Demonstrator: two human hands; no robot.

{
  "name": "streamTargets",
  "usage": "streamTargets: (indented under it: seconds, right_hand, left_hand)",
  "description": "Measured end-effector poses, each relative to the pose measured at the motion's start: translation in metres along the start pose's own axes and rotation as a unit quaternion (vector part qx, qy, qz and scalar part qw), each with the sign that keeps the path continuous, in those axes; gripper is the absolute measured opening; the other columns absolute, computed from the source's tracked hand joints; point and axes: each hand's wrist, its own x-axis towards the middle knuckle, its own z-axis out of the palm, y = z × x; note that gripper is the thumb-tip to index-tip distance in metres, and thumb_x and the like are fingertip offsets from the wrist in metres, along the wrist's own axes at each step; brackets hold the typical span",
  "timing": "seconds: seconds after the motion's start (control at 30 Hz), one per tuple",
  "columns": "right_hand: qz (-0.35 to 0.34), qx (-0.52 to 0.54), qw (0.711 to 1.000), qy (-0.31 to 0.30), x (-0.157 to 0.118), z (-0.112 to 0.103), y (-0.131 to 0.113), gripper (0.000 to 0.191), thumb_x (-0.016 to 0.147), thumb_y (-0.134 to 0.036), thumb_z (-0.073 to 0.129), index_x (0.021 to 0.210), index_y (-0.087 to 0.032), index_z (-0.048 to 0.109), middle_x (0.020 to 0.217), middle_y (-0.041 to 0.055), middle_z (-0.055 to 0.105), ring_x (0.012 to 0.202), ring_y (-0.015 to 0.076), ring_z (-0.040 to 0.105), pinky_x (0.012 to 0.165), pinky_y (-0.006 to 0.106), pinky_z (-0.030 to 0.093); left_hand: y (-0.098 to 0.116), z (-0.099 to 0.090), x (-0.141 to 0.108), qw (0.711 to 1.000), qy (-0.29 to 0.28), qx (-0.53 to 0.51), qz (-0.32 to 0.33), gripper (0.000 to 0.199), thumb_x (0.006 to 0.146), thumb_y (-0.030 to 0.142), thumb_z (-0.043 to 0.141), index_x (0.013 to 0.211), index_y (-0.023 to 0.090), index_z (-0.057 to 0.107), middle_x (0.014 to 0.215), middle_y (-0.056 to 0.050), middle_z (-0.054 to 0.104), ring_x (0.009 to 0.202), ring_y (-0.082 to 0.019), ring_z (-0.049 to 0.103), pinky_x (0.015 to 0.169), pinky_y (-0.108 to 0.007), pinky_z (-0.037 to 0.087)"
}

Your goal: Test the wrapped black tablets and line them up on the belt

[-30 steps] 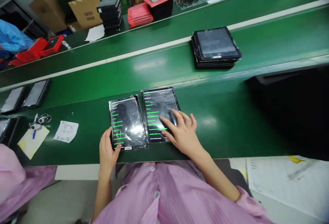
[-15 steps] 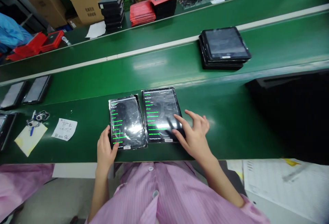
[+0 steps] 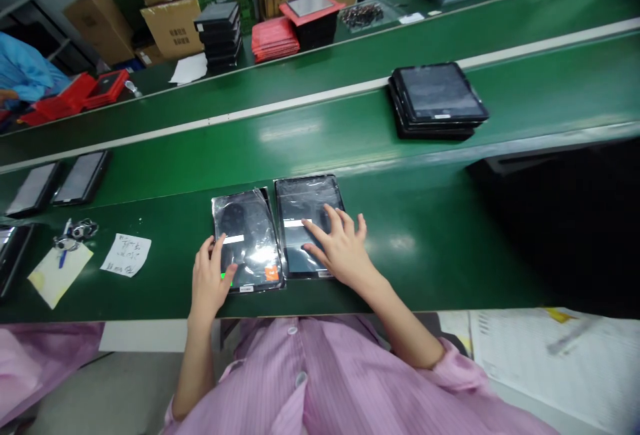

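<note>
Two tablets lie flat side by side on the green bench in front of me. The left tablet [image 3: 253, 222] has a loose clear film over it, and its dark screen shows a white bar, a green patch and an orange patch. My left hand [image 3: 210, 282] rests over its lower left edge, fingers apart, holding nothing. The right tablet [image 3: 295, 198] also shows a white bar on a dark screen. Over it, my right hand [image 3: 343, 245] is spread, its index fingertip at the white bar; whether it touches the glass I cannot tell.
A stack of tablets [image 3: 440, 95] sits on the green belt at the back right. More tablets [image 3: 80, 178] lie to the left, near a handwritten note [image 3: 126, 254] and a yellow paper [image 3: 60, 275]. A black object [image 3: 565, 222] covers the right side. A blue-sleeved person [image 3: 30, 68] is far left.
Both screens went from lists of green text to a mostly dark page with a white bar. My right hand moved left over the right tablet; the left hand's fingers shifted onto the left screen.
</note>
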Motion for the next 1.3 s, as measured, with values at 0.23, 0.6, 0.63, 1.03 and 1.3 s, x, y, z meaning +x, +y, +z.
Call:
streamTargets:
  seconds: [0.23,0.6,0.63,1.03,1.3]
  right_hand:
    - [0.047,0.019,0.997,0.05,0.032,-0.009,0.042,0.055,0.098,-0.053,0.043,0.147,-0.027,0.043,0.153,0.0181,0.034,0.135,0.0426,0.031,0.109,0.073,0.019]
    - [0.048,0.179,0.982,0.041,0.107,0.041,0.091,0.061,0.106,-0.049,0.014,0.142,-0.021,0.054,0.135,0.0157,0.045,0.129,0.0284,0.041,0.111,0.049,0.036]
    - [0.043,0.187,0.981,0.042,0.104,0.043,0.092,0.062,0.105,-0.051,0.014,0.14,-0.021,0.056,0.135,0.0156,0.044,0.129,0.0289,0.041,0.111,0.049,0.035]
    - [0.012,0.199,0.978,0.057,0.095,0.025,0.091,0.057,0.102,-0.055,0.028,0.125,-0.027,0.071,0.142,0.0154,0.046,0.13,0.0369,0.039,0.108,0.062,0.035]
    - [0.021,0.257,0.961,0.096,0.094,0.028,0.093,0.063,0.102,-0.058,0.026,0.096,-0.027,0.081,0.14,0.0114,0.05,0.129,0.0354,0.041,0.11,0.06,0.032]
  left_hand:
    - [-0.014,-0.019,0.036,0.998,0.025,-0.032,0.045,0.069,0.096,0.07,0.03,0.135,0.015,0.044,0.146,-0.022,0.044,0.138,-0.036,0.042,0.11,-0.055,0.039]
    - [0.051,-0.005,0.163,0.965,-0.129,0.011,0.23,0.038,0.093,0.033,0.06,0.122,0.013,0.045,0.155,-0.029,0.03,0.148,-0.04,0.03,0.112,-0.061,0.037]
    - [0.058,-0.001,0.161,0.961,-0.135,0.023,0.241,0.041,0.092,0.033,0.062,0.123,0.013,0.044,0.156,-0.03,0.028,0.15,-0.041,0.026,0.113,-0.065,0.034]
    - [0.064,-0.014,0.143,0.947,-0.217,0.053,0.231,0.073,0.092,0.049,0.06,0.149,0.019,0.024,0.163,-0.027,0.017,0.152,-0.042,0.013,0.116,-0.07,0.02]
    - [0.063,-0.026,0.144,0.912,-0.313,0.017,0.266,0.089,0.094,0.053,0.054,0.159,0.027,0.0,0.167,-0.018,0.011,0.153,-0.037,0.016,0.12,-0.059,0.022]
